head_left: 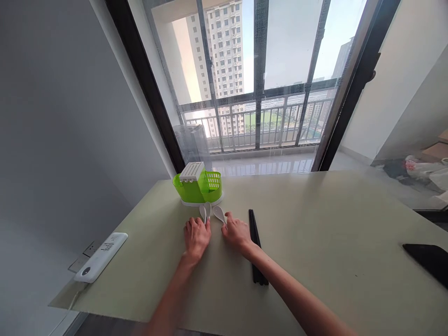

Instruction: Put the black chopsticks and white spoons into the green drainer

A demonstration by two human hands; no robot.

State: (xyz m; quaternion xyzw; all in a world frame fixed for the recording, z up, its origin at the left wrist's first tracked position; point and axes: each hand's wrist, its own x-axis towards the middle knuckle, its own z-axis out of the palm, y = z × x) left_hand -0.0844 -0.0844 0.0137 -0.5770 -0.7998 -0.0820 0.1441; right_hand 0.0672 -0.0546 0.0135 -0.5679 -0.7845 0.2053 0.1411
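My left hand [196, 237] rests on the pale green table [315, 224], fingers curled over the handle of a white spoon [204, 211]. My right hand [237, 231] lies beside it, fingers closed on the handle of a second white spoon [219, 213]. Both spoon bowls point toward a green cutlery holder [198, 185] with a white slotted lid, standing just beyond them. A bundle of black chopsticks [255, 242] lies on the table right of my right hand, partly under my forearm.
A white power strip [101, 256] sits at the table's left edge near a wall socket. A black phone [429, 259] lies at the right edge. Behind the table are a large window and a balcony railing. Bags lie on the floor at far right.
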